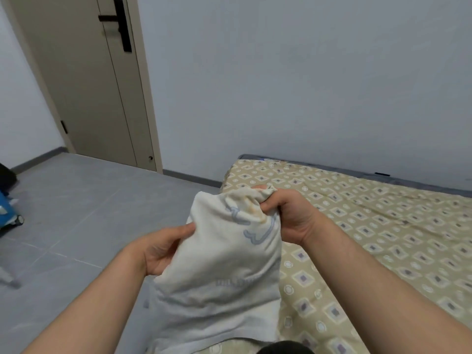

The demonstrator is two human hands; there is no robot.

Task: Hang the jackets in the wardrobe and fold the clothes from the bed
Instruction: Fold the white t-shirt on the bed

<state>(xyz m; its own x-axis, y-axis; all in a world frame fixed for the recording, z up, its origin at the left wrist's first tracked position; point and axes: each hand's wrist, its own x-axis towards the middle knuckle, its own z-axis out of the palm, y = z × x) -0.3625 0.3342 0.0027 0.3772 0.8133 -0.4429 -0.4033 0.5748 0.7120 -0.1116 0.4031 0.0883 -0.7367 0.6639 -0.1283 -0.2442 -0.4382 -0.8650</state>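
My left forearm point(89, 302) enters from 7 o'clock and my right forearm point(383, 284) from 4 o'clock. Both are bare from the frame edge to the wrist. My left hand point(158, 251) shows its palm side, with short creases across the wrist and a full pad at the base of the thumb. My right hand point(293, 218), toward 1 o'clock of the left, shows the heel of the palm and the inner wrist, where faint tendon lines run back along the arm. Most of my fingers are hidden, so I cannot make out the nails. At 6 o'clock a dark rounded shape point(286, 347) pokes in at the bottom edge. I cannot tell whether it is something I wear.
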